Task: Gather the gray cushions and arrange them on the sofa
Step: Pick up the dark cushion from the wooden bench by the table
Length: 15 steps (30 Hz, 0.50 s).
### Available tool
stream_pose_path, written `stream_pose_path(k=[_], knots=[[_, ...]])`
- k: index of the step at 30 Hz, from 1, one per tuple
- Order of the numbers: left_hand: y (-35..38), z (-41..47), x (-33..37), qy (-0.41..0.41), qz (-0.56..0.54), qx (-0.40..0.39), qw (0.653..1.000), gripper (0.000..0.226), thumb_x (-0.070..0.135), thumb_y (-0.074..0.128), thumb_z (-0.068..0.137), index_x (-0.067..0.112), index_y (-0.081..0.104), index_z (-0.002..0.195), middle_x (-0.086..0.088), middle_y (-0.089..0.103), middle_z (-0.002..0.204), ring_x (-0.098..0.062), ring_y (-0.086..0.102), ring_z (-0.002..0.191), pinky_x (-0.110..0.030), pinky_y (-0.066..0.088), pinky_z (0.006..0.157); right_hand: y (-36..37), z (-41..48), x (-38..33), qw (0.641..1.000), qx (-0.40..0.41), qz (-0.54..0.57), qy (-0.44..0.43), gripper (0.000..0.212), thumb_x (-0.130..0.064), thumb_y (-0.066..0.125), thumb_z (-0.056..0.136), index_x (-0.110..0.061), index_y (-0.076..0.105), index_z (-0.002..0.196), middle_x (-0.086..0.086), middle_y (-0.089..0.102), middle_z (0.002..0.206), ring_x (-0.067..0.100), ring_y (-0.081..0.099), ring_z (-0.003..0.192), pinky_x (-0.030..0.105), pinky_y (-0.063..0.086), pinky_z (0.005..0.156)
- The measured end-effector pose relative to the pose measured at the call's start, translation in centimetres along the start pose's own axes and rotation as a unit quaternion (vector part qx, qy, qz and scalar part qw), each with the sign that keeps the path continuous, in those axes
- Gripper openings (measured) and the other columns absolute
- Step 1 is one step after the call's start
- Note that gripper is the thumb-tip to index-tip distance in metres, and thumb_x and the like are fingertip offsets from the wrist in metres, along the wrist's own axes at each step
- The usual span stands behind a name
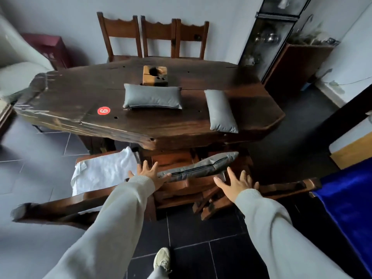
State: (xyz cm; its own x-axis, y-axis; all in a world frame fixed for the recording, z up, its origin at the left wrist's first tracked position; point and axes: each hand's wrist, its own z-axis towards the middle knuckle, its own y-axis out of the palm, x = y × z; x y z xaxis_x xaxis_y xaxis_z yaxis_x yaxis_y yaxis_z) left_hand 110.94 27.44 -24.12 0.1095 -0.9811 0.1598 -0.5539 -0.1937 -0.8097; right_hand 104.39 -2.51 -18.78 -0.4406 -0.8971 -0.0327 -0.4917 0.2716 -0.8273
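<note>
Two gray cushions lie on the dark wooden table [80, 97]: one [152, 96] near the middle, one [221, 111] toward the right end. A third gray cushion [201, 167] rests tilted on a wooden chair just below the table's near edge, its zipper side facing me. My left hand [149, 175] is spread open at that cushion's left end, a fingertip touching or nearly touching it. My right hand [236, 183] is spread open just below its right end, holding nothing. A pale sofa [18, 75] shows at the far left.
A white cloth [104, 172] lies on the chair seat to the left. A wooden block holder [155, 75] stands on the table, three chairs [157, 37] behind it against the wall. A glass cabinet [267, 37] is at the right, a blue cloth [350, 204] at the near right.
</note>
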Motion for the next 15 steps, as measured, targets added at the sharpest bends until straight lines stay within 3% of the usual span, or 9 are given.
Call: stream_pose_path(k=[6,8,10,13,15], knots=[[0.9,8.0,-0.3,-0.085,-0.037,-0.084,0.992,0.075,0.084,0.024,0.086,0.038,0.047,0.140,0.000,0.030,0.160,-0.029,0.041,0.143,-0.063,0.013,0.117,-1.0,12.8,-2.0,0.998,-0.061,-0.005,0.004,0.090,-0.089,0.020,0.086,-0.045,0.004,0.163,0.014,-0.002,0.173,0.036,-0.001,0.158,0.058,-0.003,0.124],[1.1,7.6,-0.8,-0.079,-0.036,-0.096,0.992,0.076,0.084,0.024,0.088,0.033,0.051,0.138,-0.002,0.043,0.152,-0.029,0.048,0.136,-0.056,0.026,0.116,-1.4,13.9,-1.6,0.999,-0.046,-0.022,0.019,0.090,-0.089,0.018,0.086,-0.045,0.003,0.163,0.014,-0.002,0.173,0.036,-0.002,0.158,0.060,-0.004,0.123],[2.8,10.9,-0.9,-0.129,-0.053,-0.116,0.983,0.080,0.082,0.025,0.090,0.027,0.051,0.143,-0.005,0.051,0.148,-0.030,0.051,0.134,-0.046,0.036,0.111,-1.4,21.6,-2.9,0.997,-0.050,-0.054,0.011,0.090,-0.089,0.019,0.085,-0.045,0.006,0.163,0.015,0.000,0.173,0.036,-0.004,0.158,0.062,-0.006,0.123],[4.9,13.8,-0.4,-0.184,-0.069,-0.131,0.972,0.078,0.077,0.026,0.095,0.022,0.054,0.142,-0.008,0.060,0.142,-0.029,0.057,0.127,-0.034,0.041,0.094,-1.6,30.2,-4.4,0.994,-0.057,-0.089,0.020,0.091,-0.089,0.022,0.084,-0.044,0.014,0.163,0.016,0.008,0.172,0.035,0.001,0.158,0.063,-0.006,0.122],[5.6,14.9,0.3,-0.204,-0.081,-0.160,0.963,0.074,0.073,0.027,0.097,0.020,0.059,0.138,-0.009,0.064,0.137,-0.028,0.061,0.122,-0.032,0.042,0.093,-0.7,33.8,-4.0,0.988,-0.105,-0.109,0.034,0.090,-0.088,0.024,0.085,-0.042,0.017,0.162,0.017,0.016,0.170,0.038,0.012,0.156,0.062,-0.002,0.123]])
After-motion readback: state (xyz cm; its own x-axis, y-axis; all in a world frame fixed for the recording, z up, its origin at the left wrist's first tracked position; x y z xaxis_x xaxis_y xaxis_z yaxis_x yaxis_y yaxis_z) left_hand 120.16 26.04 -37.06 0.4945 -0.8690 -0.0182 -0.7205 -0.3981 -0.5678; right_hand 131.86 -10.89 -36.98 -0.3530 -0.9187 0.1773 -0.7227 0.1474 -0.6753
